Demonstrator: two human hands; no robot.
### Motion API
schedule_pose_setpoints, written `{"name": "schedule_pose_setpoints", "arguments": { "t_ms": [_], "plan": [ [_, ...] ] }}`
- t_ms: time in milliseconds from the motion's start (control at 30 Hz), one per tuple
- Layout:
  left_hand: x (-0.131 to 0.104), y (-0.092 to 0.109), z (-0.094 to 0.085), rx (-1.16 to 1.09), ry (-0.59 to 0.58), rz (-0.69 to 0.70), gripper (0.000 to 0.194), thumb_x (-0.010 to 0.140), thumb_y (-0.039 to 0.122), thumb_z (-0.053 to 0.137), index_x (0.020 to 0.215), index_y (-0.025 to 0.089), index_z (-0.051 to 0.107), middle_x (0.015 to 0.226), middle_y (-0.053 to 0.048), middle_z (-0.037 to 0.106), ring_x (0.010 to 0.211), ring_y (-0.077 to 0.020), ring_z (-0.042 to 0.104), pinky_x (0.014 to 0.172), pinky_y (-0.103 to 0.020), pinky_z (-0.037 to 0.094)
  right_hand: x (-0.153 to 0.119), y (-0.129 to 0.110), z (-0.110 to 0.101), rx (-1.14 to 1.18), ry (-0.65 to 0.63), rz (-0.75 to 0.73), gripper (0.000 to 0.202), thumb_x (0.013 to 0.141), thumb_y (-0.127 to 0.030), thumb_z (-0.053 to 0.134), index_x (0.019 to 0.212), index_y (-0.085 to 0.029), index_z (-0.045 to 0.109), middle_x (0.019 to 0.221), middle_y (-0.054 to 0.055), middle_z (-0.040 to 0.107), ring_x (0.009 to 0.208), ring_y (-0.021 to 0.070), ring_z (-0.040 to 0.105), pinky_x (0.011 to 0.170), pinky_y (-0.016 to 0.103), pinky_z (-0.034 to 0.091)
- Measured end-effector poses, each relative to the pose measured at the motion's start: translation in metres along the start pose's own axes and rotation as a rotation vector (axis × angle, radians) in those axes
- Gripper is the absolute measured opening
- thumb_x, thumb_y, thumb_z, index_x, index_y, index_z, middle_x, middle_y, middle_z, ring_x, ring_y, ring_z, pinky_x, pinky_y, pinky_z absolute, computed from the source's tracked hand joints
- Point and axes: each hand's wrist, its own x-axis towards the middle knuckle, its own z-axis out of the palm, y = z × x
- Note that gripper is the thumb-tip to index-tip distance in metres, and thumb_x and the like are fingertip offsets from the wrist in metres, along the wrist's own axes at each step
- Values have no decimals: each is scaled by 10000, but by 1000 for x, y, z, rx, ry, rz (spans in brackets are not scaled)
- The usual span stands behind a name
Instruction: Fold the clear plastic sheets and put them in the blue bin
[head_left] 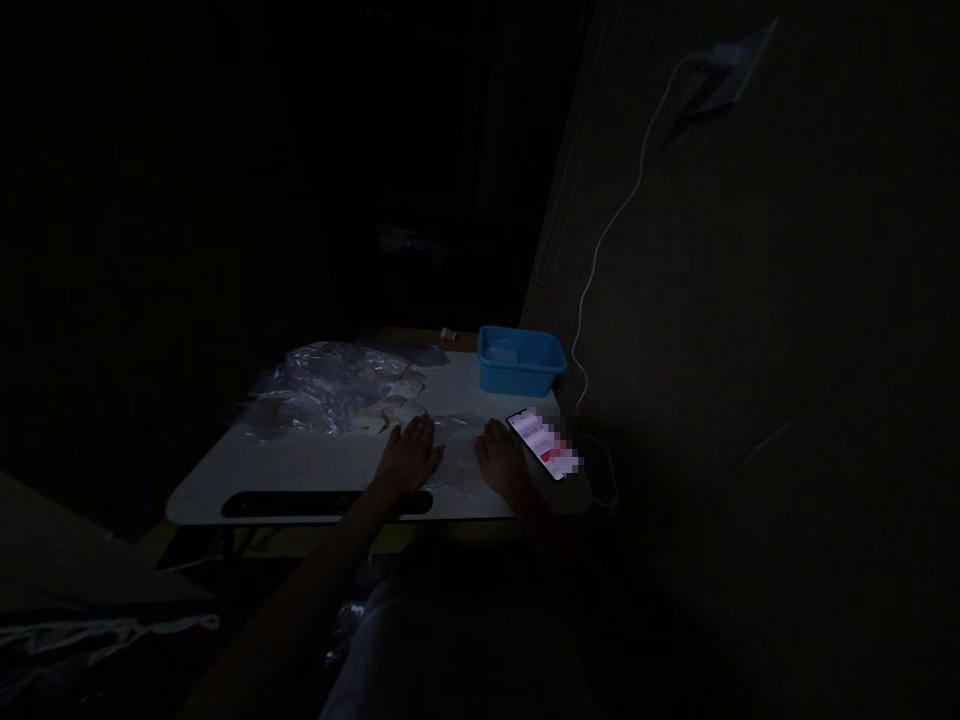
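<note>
In the dim light my left hand (409, 456) lies flat on a small white table (300, 465), fingers stretched forward. My right hand (498, 460) rests opposite it, its fingers also extended. Between and under the two hands spreads a clear plastic sheet or bag (459, 450), its edges hard to make out. Beyond my left hand is a crumpled heap of clear plastic bags (326, 385), with some pale flat pieces (375, 420) at its near edge. Just right of my right hand lies a phone (536, 440) with its screen lit.
A blue plastic basin (517, 378) stands at the table's back right corner. Behind the table lies a small pale object (448, 334). A white cable (596, 250) runs down the right wall from a socket (727, 75). A dark slot strip (292, 503) lines the front edge.
</note>
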Motion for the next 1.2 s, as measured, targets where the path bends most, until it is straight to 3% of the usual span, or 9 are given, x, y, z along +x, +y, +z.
{"name": "schedule_pose_setpoints", "arguments": {
  "t_ms": [100,267,467,700,900,1100,1200],
  "plan": [
    [0,0,1,3,-2,0,569,874,385,205,1318,50,323,1398,-142,284,1292,-259,246,1017,-468,212,-2,1,-3,20,23,-31,476,911,-317,212,1250,-70,437,1314,135,437,1238,188,351,1015,333,251],
    [0,0,0,-8,16,2,554,874,382,210,1318,74,333,1393,-145,298,1289,-257,257,1015,-463,216,-6,-2,-3,-19,-5,-179,510,899,-410,241,1349,-175,284,1417,63,276,1313,203,198,1031,439,198],
    [-1,0,0,-27,18,2,544,871,383,224,1322,99,334,1391,-141,307,1289,-255,260,1013,-464,219,-5,-4,-2,-50,-47,-144,513,899,-436,211,1317,-174,353,1381,71,346,1296,211,247,1021,458,209],
    [-1,1,-2,-15,6,-2,548,873,388,223,1322,95,332,1391,-140,304,1295,-253,246,1020,-457,209,-4,-5,-3,-21,-45,-57,528,905,-402,207,1299,-92,373,1371,124,350,1285,217,272,1028,438,196],
    [-2,1,-3,-1,2,9,556,877,380,204,1317,63,330,1399,-146,280,1298,-254,236,1020,-458,210,-3,0,-6,17,24,16,477,917,-319,199,1217,-67,471,1278,140,477,1219,191,376,1011,337,242],
    [-1,0,-1,-12,1,1,567,876,389,194,1317,57,330,1392,-150,295,1293,-259,247,1017,-463,214,-6,-2,-5,-12,-5,-157,488,908,-388,223,1330,-163,319,1381,70,350,1294,192,251,1009,409,242],
    [0,0,1,-17,8,5,558,874,388,203,1321,78,331,1393,-148,294,1292,-258,251,1014,-466,214,-6,-4,-3,-39,-44,-187,495,905,-422,210,1332,-195,317,1393,55,325,1303,195,229,1020,444,212]
  ]
}}
